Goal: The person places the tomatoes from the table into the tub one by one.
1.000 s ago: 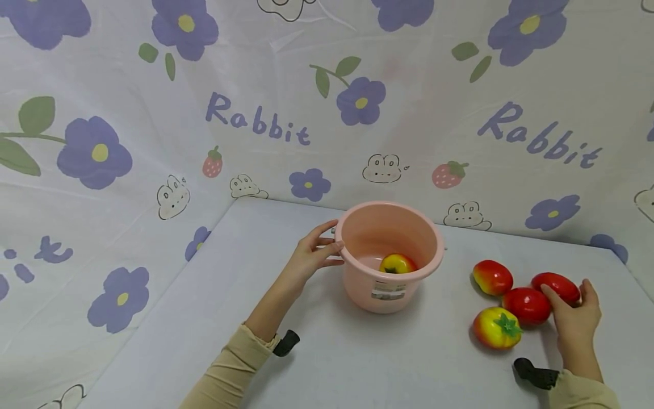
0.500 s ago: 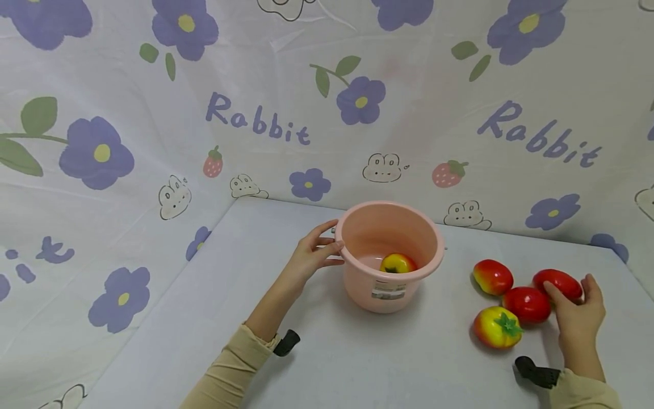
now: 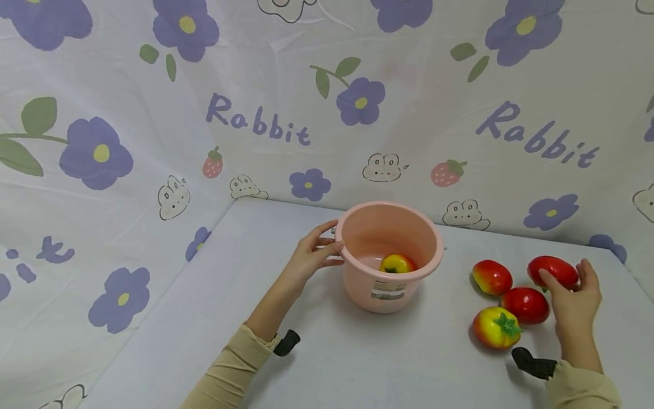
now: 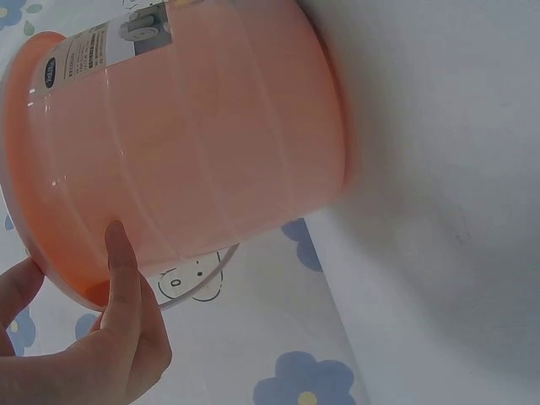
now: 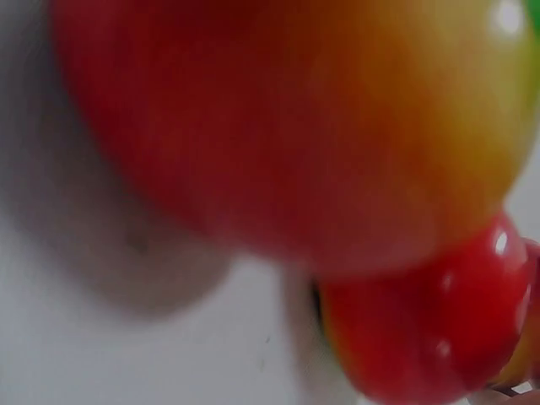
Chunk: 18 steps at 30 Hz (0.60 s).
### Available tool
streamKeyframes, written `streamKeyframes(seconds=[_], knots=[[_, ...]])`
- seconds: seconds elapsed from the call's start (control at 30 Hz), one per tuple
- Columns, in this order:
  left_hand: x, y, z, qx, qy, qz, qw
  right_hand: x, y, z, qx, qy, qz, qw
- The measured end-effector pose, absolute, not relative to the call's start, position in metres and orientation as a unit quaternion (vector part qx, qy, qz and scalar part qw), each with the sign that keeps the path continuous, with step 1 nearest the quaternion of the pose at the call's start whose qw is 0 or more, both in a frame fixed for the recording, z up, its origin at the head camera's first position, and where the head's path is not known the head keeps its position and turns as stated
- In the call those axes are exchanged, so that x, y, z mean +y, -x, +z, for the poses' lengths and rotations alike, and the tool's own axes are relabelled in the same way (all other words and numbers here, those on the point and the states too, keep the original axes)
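Observation:
At the left side of the pink bucket (image 3: 390, 295), my left hand (image 3: 314, 250) pinches the rim, the thumb on one side and fingers beneath the lip in the left wrist view. My right hand (image 3: 577, 298) grips a glossy red tomato (image 3: 552, 270) between thumb and fingers, close over the table; a bit of green shows at its underside. Just beside it lie a second red tomato (image 3: 526, 305), a red-orange one (image 3: 491, 277) and a yellow-red one (image 3: 497, 328) with a green leafy top. Another yellow-red tomato (image 3: 397, 263) rests inside the bucket.
The white table (image 3: 409, 363) meets a patterned cloth backdrop (image 3: 409, 130) close behind the bucket. A thin bucket handle (image 4: 207, 283) hangs at the bucket's far side in the left wrist view. One large tomato (image 5: 278, 126) fills much of the right wrist view.
My right hand has risen a little with the red tomato, which now stands slightly higher and apart from the tomato beneath it. The left hand and bucket have stayed put.

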State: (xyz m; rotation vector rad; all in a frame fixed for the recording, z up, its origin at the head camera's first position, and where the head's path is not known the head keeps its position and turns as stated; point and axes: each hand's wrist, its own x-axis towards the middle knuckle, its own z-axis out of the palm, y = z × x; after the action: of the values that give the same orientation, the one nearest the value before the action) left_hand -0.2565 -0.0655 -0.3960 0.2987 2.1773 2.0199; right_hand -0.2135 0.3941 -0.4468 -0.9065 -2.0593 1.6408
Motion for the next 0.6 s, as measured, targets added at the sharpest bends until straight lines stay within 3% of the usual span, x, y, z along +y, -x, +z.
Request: streamKeyframes(seconds=[0.6], knots=[[-0.066,0.257,-0.396,0.72,-0.115,0.68,0.076,0.356,0.232,-0.411,-0.736,0.256,0.594,0.198]])
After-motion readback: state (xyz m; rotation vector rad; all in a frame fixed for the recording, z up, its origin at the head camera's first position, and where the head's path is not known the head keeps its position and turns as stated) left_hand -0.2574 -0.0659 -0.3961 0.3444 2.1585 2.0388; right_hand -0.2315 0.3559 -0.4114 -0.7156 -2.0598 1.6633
